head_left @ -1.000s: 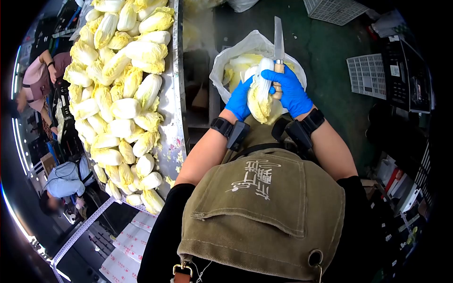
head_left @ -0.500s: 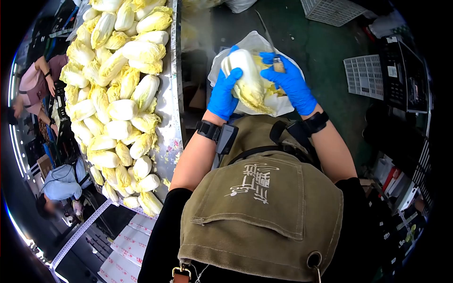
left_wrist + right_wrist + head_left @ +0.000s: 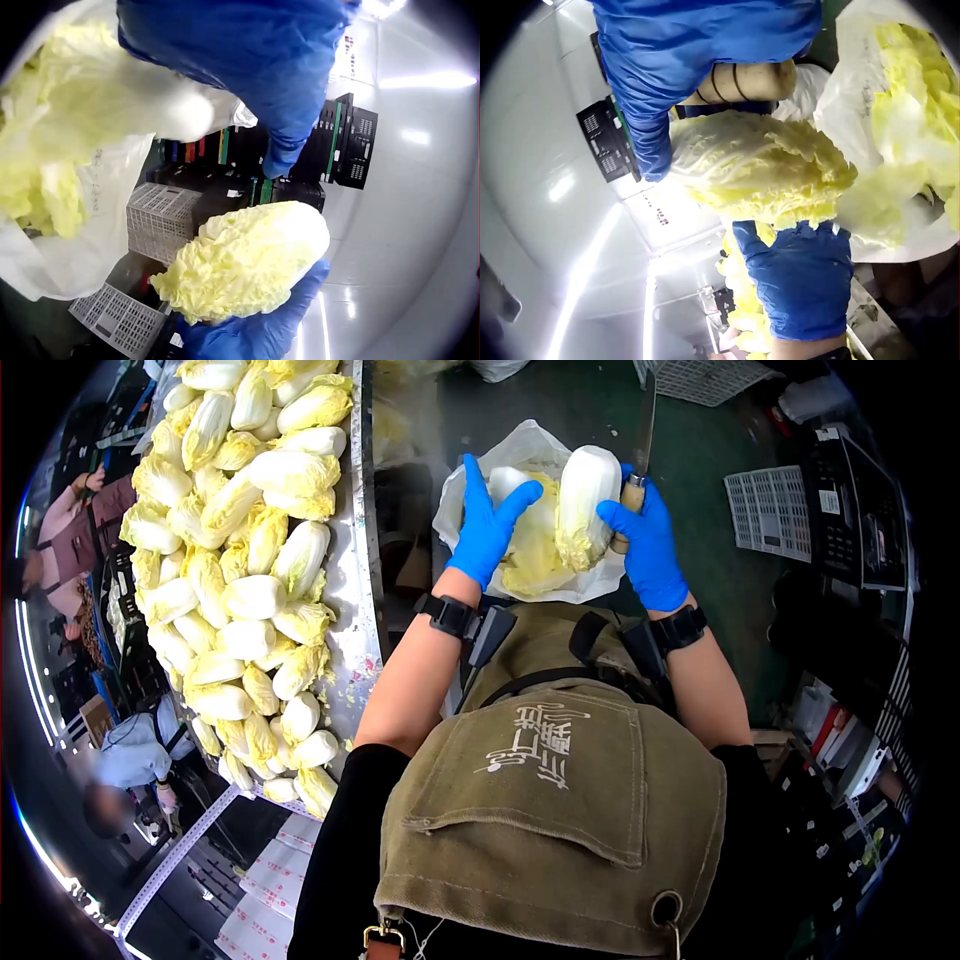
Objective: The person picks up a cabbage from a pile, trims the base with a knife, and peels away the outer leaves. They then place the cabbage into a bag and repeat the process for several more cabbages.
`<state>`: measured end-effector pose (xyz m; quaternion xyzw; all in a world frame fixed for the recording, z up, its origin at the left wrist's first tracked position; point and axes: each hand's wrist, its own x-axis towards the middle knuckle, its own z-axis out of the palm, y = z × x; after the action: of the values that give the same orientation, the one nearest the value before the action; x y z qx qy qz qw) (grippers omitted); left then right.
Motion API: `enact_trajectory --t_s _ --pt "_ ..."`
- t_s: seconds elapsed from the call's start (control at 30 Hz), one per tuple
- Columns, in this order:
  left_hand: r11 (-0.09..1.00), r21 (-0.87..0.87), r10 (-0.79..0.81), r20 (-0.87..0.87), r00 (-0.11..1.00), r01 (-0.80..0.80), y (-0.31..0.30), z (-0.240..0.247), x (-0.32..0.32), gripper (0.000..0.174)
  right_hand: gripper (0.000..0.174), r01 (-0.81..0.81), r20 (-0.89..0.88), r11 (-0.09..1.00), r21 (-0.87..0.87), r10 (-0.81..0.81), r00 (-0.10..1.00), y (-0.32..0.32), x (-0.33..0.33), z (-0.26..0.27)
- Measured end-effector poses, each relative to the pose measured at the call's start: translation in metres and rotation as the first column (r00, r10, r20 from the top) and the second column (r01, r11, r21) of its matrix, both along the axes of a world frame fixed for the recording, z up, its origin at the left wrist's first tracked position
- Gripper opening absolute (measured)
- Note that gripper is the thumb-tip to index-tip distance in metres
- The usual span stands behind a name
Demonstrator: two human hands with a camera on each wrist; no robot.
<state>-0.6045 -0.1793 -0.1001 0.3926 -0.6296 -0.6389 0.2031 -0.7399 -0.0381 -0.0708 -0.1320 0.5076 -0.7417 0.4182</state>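
Observation:
A cabbage [image 3: 588, 507] is held upright in my blue-gloved right hand [image 3: 652, 545], which also grips the wooden handle of a knife [image 3: 647, 435], its blade pointing away from me. In the right wrist view the handle [image 3: 750, 81] lies between the glove and the cabbage [image 3: 757, 169]. My left hand [image 3: 487, 525], gloved in blue, has its thumb and fingers spread over the left side of a white bag [image 3: 455, 490] and holds nothing. Yellow leaves and a pale piece [image 3: 508, 482] lie in the bag.
Many cabbages [image 3: 252, 597] are heaped on a metal table [image 3: 345, 575] to the left. White crates [image 3: 768, 512] stand on the floor at the right and far right. Two other people are at the far left, and white boxes [image 3: 285, 870] lie at lower left.
The cabbage, gripped by my left hand half a second ago, has moved right and is held by my right hand. My left hand has let go. The knife has shifted right.

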Motion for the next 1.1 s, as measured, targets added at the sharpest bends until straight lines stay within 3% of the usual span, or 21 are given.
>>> enact_trajectory --t_s 0.03,0.13,0.17,0.3,0.4,0.6,0.73,0.9,1.0,1.1 --pt "0.983 0.179 -0.028 -0.122 0.992 0.049 0.003 0.006 -0.001 0.088 0.047 -0.003 -0.092 0.999 0.036 0.006 0.996 0.001 0.000 0.005" --pt "0.799 0.321 -0.345 -0.449 0.824 0.509 0.008 0.007 -0.011 0.088 0.051 -0.004 -0.291 0.995 0.099 0.033 0.956 0.005 0.005 0.014" --pt "0.841 0.312 -0.250 -0.500 0.829 0.442 0.025 0.024 -0.005 0.083 0.053 -0.008 -0.317 0.996 0.086 0.035 0.948 0.005 0.006 0.015" --pt "0.910 0.371 -0.014 -0.414 0.910 0.182 0.044 0.065 0.000 0.072 0.054 -0.032 -0.356 0.997 0.071 0.056 0.933 0.008 0.013 0.037" --pt "0.960 0.213 -0.082 -0.402 0.912 0.180 0.046 0.058 0.003 0.071 0.053 -0.057 -0.403 0.996 0.067 0.079 0.912 0.008 0.017 0.038" --pt "0.873 0.434 0.020 -0.485 0.874 0.221 0.042 0.067 0.010 0.069 0.050 -0.133 -0.337 0.986 0.097 0.158 0.928 0.012 0.018 0.036" --pt "0.933 0.326 0.000 -0.423 0.906 0.153 0.048 0.064 0.009 0.068 0.047 -0.070 -0.436 0.986 0.152 0.130 0.891 0.010 0.024 0.040" --pt "0.965 0.221 -0.026 -0.463 0.886 0.144 0.049 0.063 0.010 0.065 0.042 -0.111 -0.302 0.974 0.200 0.169 0.938 0.015 0.022 0.037" --pt "0.960 0.256 -0.027 -0.335 0.942 0.118 0.048 0.067 0.013 0.059 0.042 -0.143 -0.156 0.973 0.181 0.172 0.973 0.014 0.027 0.044" --pt "0.928 0.336 -0.022 -0.382 0.924 0.161 0.043 0.054 0.015 0.059 0.046 -0.185 -0.064 0.969 0.165 0.197 0.978 0.011 0.026 0.044"
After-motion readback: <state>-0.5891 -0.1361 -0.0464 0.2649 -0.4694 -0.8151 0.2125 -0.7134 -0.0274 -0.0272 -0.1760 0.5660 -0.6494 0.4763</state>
